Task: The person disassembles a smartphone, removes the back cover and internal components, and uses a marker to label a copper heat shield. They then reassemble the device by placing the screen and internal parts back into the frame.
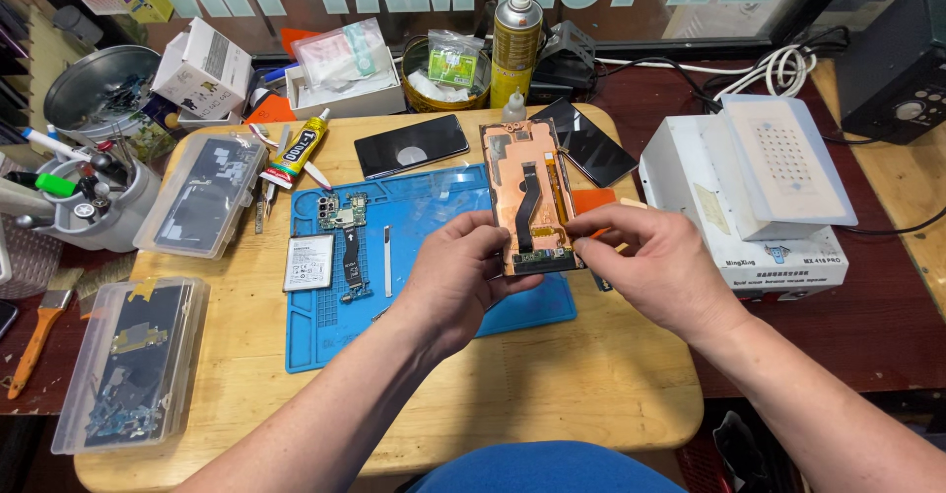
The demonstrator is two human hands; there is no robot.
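An opened phone frame (pixel 529 173) with a copper-coloured inside and a black flex ribbon down its middle is held upright above the blue work mat (pixel 434 207). My left hand (pixel 455 276) grips its lower left edge. My right hand (pixel 645 262) pinches its lower right edge, thumb and forefinger at the bottom board. On the mat to the left lie a green circuit board (pixel 345 215), a flat battery (pixel 308 262) and a thin white strip (pixel 387 260).
Two dark phones (pixel 411 145) (pixel 588 141) lie behind the mat. A glue tube (pixel 299 148), a spray can (pixel 516 40), clear parts boxes (pixel 202 193) (pixel 128 360) and a white heating machine (pixel 759 197) surround the wooden board (pixel 552 375).
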